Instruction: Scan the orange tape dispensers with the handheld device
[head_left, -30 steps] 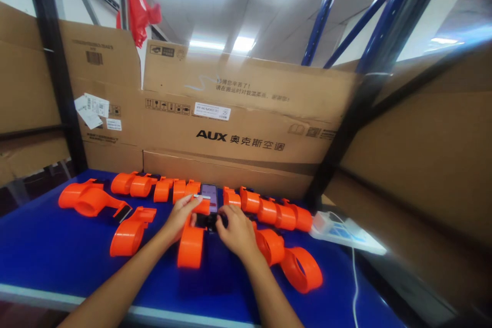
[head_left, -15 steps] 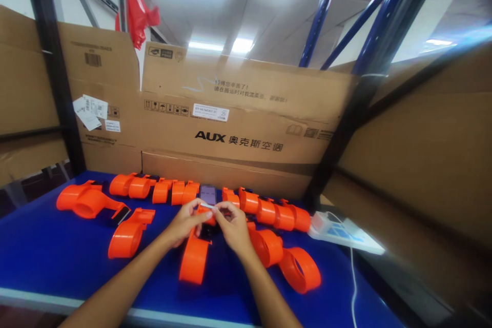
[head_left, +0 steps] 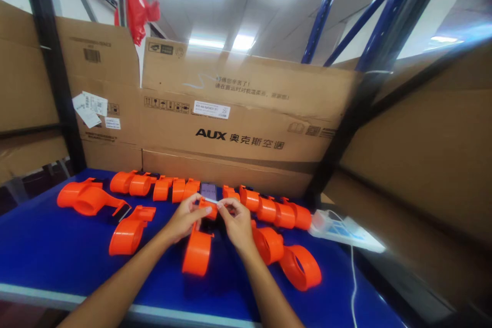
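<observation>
Between my hands is an orange plastic tape dispenser (head_left: 197, 253), its round ring hanging toward me and its upper part partly behind my fingers. My left hand (head_left: 188, 219) is closed on that upper part, thumb pressed along it. A thin white strip (head_left: 211, 200) lies across the top of the orange piece. My right hand (head_left: 235, 220) pinches near the strip's right end, thumb against forefinger. Dark parts beneath the fingers are mostly hidden. Directly beyond the hands stands a phone (head_left: 208, 191) with a lit screen.
Several more orange dispensers (head_left: 265, 210) line the back of the blue table (head_left: 161, 271); others (head_left: 125, 236) lie at left and right. A white power strip (head_left: 355, 233) with a cable sits at the right edge. Cardboard (head_left: 238, 113) walls the back, between dark posts (head_left: 338, 133).
The held dispenser's ring has risen slightly and turned a little. My right fingertips have shifted slightly right along the white strip, which now shows more between the hands.
</observation>
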Available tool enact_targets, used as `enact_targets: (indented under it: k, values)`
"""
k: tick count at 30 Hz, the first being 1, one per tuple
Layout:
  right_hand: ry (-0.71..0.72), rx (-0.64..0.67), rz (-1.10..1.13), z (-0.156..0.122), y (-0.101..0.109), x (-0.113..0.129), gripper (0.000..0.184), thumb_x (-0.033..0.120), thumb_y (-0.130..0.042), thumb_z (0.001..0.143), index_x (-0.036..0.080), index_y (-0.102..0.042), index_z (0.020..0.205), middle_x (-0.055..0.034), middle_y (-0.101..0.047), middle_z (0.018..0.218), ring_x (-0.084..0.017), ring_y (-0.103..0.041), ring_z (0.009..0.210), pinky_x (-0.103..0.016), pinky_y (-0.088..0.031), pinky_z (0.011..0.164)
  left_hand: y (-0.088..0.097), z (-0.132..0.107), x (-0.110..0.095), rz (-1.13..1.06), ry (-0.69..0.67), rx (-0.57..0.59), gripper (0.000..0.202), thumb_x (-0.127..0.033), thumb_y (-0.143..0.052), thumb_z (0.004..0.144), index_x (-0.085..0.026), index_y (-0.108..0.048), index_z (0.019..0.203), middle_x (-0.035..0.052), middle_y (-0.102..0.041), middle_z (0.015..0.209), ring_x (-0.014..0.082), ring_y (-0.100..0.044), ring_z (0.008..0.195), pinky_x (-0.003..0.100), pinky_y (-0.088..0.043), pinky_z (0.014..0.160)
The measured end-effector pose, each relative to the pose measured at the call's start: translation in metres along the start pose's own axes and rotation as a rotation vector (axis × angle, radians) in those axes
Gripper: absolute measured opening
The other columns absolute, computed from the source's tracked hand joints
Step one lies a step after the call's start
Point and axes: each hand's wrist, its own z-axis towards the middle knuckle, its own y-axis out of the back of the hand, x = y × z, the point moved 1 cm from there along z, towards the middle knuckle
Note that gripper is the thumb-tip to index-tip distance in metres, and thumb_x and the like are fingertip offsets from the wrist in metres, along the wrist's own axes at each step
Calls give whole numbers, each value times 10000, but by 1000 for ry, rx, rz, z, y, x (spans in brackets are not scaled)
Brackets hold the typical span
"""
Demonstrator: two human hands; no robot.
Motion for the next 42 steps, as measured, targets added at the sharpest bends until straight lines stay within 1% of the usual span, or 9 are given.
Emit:
enact_targets:
  k: [7, 12, 19, 24, 28, 33, 36, 39, 42]
  values:
    - [-78, -58, 86, 3, 9, -2, 310, 495, -718, 763, 190, -678, 803, -15, -634, 685, -171, -564, 632, -264, -449, 563, 18, 4, -5, 6, -57, -87, 401, -428, -777, 731, -201, -547, 968, -92, -516, 462, 72, -421, 322, 177, -267, 368]
    - [0, -78, -31, 7, 20, -2, 281, 470, -653, 833, 190, -660, 847, -18, -622, 740, -165, -554, 641, -272, -446, 587, 42, 8, -20, -204, -49, -184, 418, -447, -778, 693, -213, -523, 929, -101, -489, 432, 95, -417, 284, 196, -293, 347]
    - [261, 351, -484, -11, 0, 6, 164, 307, -566, 941, 226, -709, 941, -66, -644, 944, -209, -580, 904, -330, -455, 802, 48, 5, -20, -375, -6, -304, 361, -446, -746, 728, -212, -482, 806, -94, -486, 424, 90, -441, 313, 219, -413, 429]
    - [346, 576, -616, -18, -15, 6, 176, 242, -563, 949, 241, -711, 1045, -68, -697, 1000, -222, -577, 976, -360, -421, 844, 48, 13, -10, -342, -32, -251, 339, -429, -753, 723, -210, -503, 785, -79, -524, 465, 96, -472, 324, 204, -357, 385]
    - [335, 553, -597, -18, -14, 7, 298, 199, -534, 956, 273, -652, 1219, -59, -709, 1086, -229, -574, 1042, -383, -414, 878, 46, 16, -5, -305, -53, -303, 347, -424, -780, 697, -205, -524, 779, -74, -546, 493, 92, -478, 335, 202, -347, 376]
    - [292, 434, -467, -16, -4, 15, 282, 245, -504, 974, 277, -662, 1205, -68, -709, 1093, -231, -607, 999, -394, -460, 886, 35, 13, -6, -325, -58, -419, 365, -402, -823, 647, -195, -562, 796, -81, -539, 530, 74, -481, 371, 189, -354, 389]
    - [252, 441, -320, -18, 1, 22, 443, 319, -531, 967, 278, -494, 1407, -77, -665, 1224, -233, -620, 1033, -398, -486, 923, 30, 11, -6, -347, -92, -466, 390, -425, -830, 643, -186, -587, 833, -64, -583, 600, 71, -499, 406, 190, -379, 409]
    - [259, 548, -270, -23, 0, 29, 770, 392, -694, 855, 275, -314, 1515, -97, -538, 1416, -274, -560, 1207, -434, -455, 1013, 27, 10, -2, -345, -99, -483, 413, -480, -811, 673, -189, -598, 875, -52, -612, 639, 77, -518, 430, 204, -419, 459]
    - [276, 601, -290, -28, -5, 31, 913, 409, -803, 742, 272, -322, 1506, -110, -466, 1483, -308, -470, 1327, -479, -377, 1101, 27, 11, 4, -298, -77, -481, 427, -528, -782, 700, -193, -618, 908, -43, -617, 646, 100, -543, 460, 232, -452, 513]
